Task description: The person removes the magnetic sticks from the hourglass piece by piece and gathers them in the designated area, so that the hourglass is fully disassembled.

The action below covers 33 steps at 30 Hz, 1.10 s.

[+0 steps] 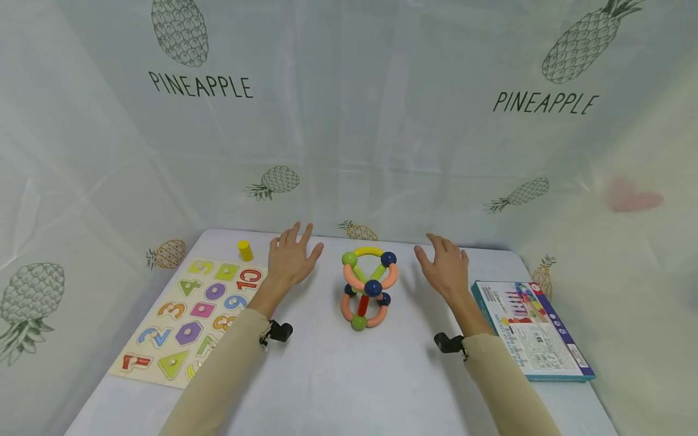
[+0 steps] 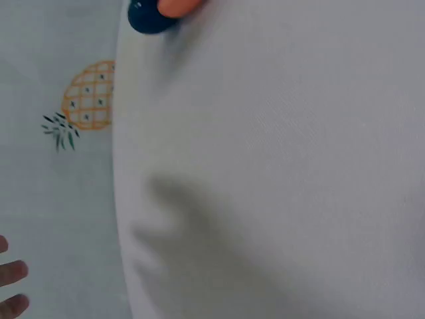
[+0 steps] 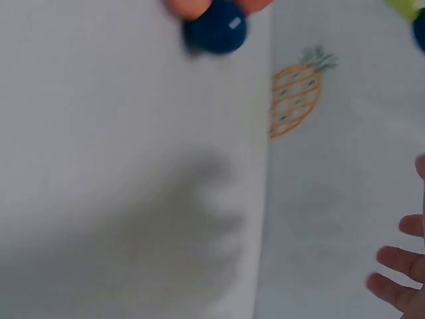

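A structure of coloured rods and balls point(image 1: 373, 288) stands upright in the middle of the white table, with curved orange, yellow and green rods, a straight red one, and dark blue and green balls. To its left my left hand point(image 1: 291, 257) hovers over the table with fingers spread, holding nothing. On the other side my right hand point(image 1: 446, 266) is likewise raised, fingers apart and nothing in it. Both hands are clear of the structure. Fingertips point(image 2: 12, 272) show at the left wrist view's edge, and several fingers point(image 3: 398, 262) in the right wrist view.
A wooden number and shape puzzle board point(image 1: 177, 312) lies at the left, partly under the left forearm. Behind it is a small yellow cylinder point(image 1: 245, 250). A flat printed box point(image 1: 537, 330) lies at the right. A pineapple-print curtain point(image 1: 349, 121) hangs behind the table.
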{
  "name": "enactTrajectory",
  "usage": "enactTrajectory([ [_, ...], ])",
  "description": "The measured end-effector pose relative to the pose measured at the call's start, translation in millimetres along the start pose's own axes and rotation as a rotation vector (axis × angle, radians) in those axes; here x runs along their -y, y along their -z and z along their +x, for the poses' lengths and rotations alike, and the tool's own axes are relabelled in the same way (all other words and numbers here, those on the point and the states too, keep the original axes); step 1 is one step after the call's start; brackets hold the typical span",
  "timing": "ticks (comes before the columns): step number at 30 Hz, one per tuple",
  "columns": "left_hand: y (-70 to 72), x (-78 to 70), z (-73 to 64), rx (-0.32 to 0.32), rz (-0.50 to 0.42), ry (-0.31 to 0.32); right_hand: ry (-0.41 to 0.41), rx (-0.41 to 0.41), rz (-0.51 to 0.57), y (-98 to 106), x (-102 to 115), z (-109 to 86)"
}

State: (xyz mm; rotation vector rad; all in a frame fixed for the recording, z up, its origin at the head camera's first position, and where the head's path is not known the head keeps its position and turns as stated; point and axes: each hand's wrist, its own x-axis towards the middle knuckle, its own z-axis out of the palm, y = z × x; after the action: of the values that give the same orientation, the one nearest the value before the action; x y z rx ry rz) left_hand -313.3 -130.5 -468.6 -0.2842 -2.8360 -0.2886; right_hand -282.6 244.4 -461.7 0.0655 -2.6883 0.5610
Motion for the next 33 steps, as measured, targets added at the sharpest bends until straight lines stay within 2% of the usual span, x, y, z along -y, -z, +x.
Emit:
enactTrajectory([
  [3, 6.1, -8.8, -1.9, -0.054, -0.122, -0.006, -0.017, -0.020, 0.216, 11.8, 13.6, -6.7],
  [6, 15.1, -22.3, -6.1, -0.053, -0.321, 0.009, -0.052, 0.041, 0.361, 20.2, 29.6, -14.1],
  [10, 26.5, -46.2, -13.7, 0.038, -0.669, 0.021, -0.099, 0.197, 0.465, 24.8, 51.8, -25.0],
  [13, 29.4, -62.9, -17.7, 0.125, -0.846, 0.026, -0.116, 0.300, 0.494, 23.8, 64.8, -31.4],
  [16, 27.9, -75.0, -21.0, 0.191, -0.921, 0.039, -0.127, 0.342, 0.502, 20.5, 73.1, -35.7],
  [21, 23.6, -87.3, -28.2, 0.257, -0.997, 0.042, -0.175, 0.375, 0.575, 16.4, 79.8, -38.9],
  [29, 25.2, -99.3, -38.2, 0.278, -1.166, 0.092, -0.250, 0.377, 0.695, 13.7, 83.6, -38.6],
  [33, 23.9, -104.6, -40.8, 0.272, -1.181, 0.104, -0.270, 0.357, 0.715, 10.8, 86.3, -38.2],
])
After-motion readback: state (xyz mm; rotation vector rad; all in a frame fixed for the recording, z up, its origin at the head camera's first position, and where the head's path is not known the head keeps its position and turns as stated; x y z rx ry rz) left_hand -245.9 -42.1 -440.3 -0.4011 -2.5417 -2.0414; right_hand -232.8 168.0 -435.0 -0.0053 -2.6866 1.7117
